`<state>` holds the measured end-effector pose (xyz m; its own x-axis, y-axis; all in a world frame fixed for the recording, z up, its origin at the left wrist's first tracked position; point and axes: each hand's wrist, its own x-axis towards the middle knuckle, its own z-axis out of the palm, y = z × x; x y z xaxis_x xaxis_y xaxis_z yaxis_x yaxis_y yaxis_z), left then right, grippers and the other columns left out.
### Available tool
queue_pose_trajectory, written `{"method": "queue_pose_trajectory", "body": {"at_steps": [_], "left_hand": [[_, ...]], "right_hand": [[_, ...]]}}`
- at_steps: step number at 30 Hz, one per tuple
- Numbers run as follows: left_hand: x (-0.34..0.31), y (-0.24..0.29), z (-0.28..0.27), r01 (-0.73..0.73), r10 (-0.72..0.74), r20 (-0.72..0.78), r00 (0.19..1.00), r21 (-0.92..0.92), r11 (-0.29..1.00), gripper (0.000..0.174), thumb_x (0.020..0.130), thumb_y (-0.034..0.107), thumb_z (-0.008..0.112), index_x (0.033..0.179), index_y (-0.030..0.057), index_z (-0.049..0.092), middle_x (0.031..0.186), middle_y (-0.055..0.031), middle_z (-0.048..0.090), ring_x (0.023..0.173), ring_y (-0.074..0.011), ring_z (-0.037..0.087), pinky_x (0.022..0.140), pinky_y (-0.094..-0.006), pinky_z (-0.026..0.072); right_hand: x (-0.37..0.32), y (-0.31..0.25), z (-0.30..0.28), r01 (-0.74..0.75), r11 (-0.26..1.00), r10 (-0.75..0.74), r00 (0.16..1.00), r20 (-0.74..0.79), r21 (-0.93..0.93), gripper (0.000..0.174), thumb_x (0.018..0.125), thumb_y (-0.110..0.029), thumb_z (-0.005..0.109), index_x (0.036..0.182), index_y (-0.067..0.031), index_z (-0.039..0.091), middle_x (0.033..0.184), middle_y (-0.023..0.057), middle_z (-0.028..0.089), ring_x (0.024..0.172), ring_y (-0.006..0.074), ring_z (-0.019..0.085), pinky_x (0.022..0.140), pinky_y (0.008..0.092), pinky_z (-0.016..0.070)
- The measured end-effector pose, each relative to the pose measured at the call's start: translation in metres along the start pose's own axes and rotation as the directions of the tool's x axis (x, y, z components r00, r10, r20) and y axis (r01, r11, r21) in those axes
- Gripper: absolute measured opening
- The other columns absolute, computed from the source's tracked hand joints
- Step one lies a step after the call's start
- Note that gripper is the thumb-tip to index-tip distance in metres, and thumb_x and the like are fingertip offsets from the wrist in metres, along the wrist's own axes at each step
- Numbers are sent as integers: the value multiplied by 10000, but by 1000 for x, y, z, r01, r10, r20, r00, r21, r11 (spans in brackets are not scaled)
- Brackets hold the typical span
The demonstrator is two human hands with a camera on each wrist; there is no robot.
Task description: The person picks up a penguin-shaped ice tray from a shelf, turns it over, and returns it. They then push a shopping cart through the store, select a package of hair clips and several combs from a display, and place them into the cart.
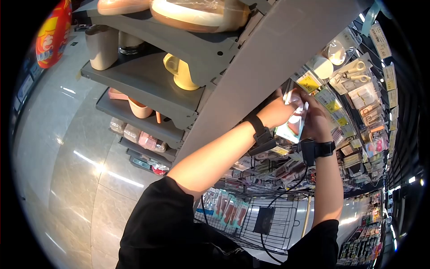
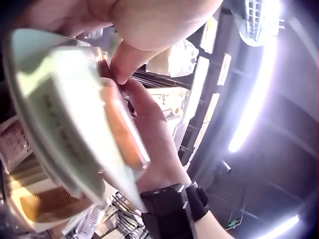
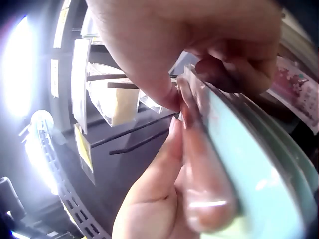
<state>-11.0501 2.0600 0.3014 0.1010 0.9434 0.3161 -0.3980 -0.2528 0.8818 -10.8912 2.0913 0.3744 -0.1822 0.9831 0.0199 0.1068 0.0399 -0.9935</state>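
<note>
Both hands meet at the hanging display in the head view, around a small stack of teal-backed blister packs (image 1: 291, 130). A brown, elongated item with a rounded end (image 3: 202, 174) shows under the front pack's clear plastic. My left hand (image 1: 278, 112) grips the packs near their upper end. On the other side, my right hand (image 1: 317, 123) pinches them close to the same end, thumb in front and curled fingers behind in the right wrist view. Fingertips of the two hands nearly meet there. Several card edges (image 3: 279, 164) lie one behind another.
A wire shopping cart (image 1: 277, 224) below holds similar teal packs (image 1: 230, 208). Display hooks (image 3: 139, 144), price tags (image 1: 309, 83) and packaged scissors (image 1: 354, 74) surround the hands. A grey shelf panel (image 1: 251, 76) stands left, with a yellow cup (image 1: 183, 74) on its shelving. Cables hang beside the cart.
</note>
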Motion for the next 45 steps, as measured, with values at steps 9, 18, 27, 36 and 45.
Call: {"method": "queue_pose_trajectory", "body": {"at_steps": [9, 18, 27, 36, 45], "left_hand": [[-15, -11, 4, 29, -27, -38, 999, 69, 997, 592, 941, 212, 673, 1365, -54, 356, 1185, -174, 624, 1099, -200, 620, 926, -325, 503], [-57, -11, 19, -32, 32, 42, 999, 7, 999, 612, 950, 184, 671, 1389, -65, 325, 1304, -199, 556, 1216, -223, 558, 1025, -337, 461], [-102, 11, 29, -63, 73, 115, 991, -85, 994, 611, 969, 231, 669, 1402, -45, 337, 1324, -178, 557, 1240, -200, 540, 1031, -348, 456], [-116, 7, 37, -63, 82, 150, 985, -127, 990, 505, 975, 190, 664, 1359, -37, 428, 1279, -129, 590, 1204, -148, 554, 1000, -316, 475], [-120, -1, 42, -52, 90, 140, 986, -254, 966, 473, 989, 199, 648, 1352, -17, 435, 1247, -108, 588, 1177, -131, 547, 1002, -306, 459]], "right_hand": [[-20, 20, -1, 81, 990, -73, 995, 73, -114, 420, 952, -167, 649, 1347, -105, 522, 996, -43, 620, 754, 18, 538, 598, 185, 395], [-82, 4, 2, 37, 983, -30, 999, 39, -179, 385, 958, -178, 646, 1307, -83, 514, 1014, -41, 595, 765, 20, 533, 573, 177, 388], [-123, 2, 2, 63, 991, -57, 997, 48, -117, 478, 965, -237, 621, 1382, -49, 482, 972, -31, 620, 623, -18, 488, 477, 144, 351], [-143, 1, 2, 75, 994, -71, 996, 48, -84, 501, 958, -207, 626, 1394, -31, 451, 963, -19, 613, 589, -9, 466, 475, 144, 345], [-147, 8, 0, 90, 995, -88, 995, 51, -31, 522, 956, -183, 629, 1409, -21, 425, 966, -4, 613, 584, -1, 462, 479, 151, 349]]}}
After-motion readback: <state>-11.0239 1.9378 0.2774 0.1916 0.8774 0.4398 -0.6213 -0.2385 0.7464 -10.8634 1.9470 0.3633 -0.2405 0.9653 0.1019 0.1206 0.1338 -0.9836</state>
